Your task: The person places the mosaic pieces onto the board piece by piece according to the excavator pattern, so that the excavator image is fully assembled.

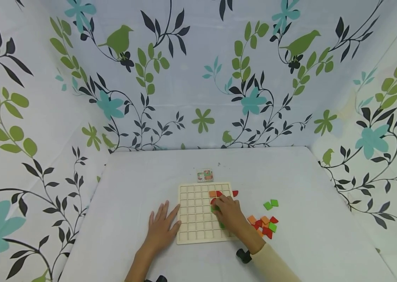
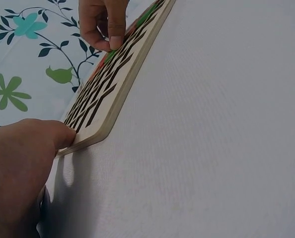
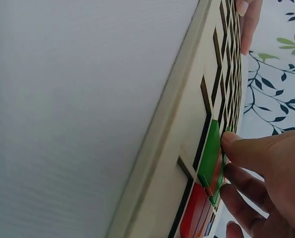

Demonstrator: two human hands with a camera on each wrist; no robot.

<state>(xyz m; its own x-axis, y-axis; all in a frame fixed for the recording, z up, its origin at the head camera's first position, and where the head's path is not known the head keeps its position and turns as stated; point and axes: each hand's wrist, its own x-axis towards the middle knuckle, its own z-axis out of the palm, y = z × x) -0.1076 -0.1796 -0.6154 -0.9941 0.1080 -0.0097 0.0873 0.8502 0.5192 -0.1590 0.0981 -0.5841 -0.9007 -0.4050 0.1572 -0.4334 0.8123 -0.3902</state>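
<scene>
A square wooden grid board (image 1: pixel 195 226) lies on the white table. My left hand (image 1: pixel 162 229) rests flat beside it with spread fingers, its thumb and fingertips touching the left edge. In the left wrist view, that thumb (image 2: pixel 63 134) lies against the board's corner. My right hand (image 1: pixel 231 214) reaches over the board's right side. Its thumb and fingers pinch a small green tile (image 2: pixel 111 55) at one of the cells. Orange (image 1: pixel 212 194) and red pieces (image 1: pixel 219 193) sit in cells near the top. In the right wrist view, a green tile (image 3: pixel 209 153) and a red piece (image 3: pixel 191 210) sit nearer.
Loose orange, red and green pieces (image 1: pixel 265 222) form a pile right of the board. Two green tiles (image 1: pixel 267 205) lie farther back, and a red piece (image 1: pixel 235 193) is by the upper right edge. A small pattern card (image 1: pixel 204 175) lies behind the board.
</scene>
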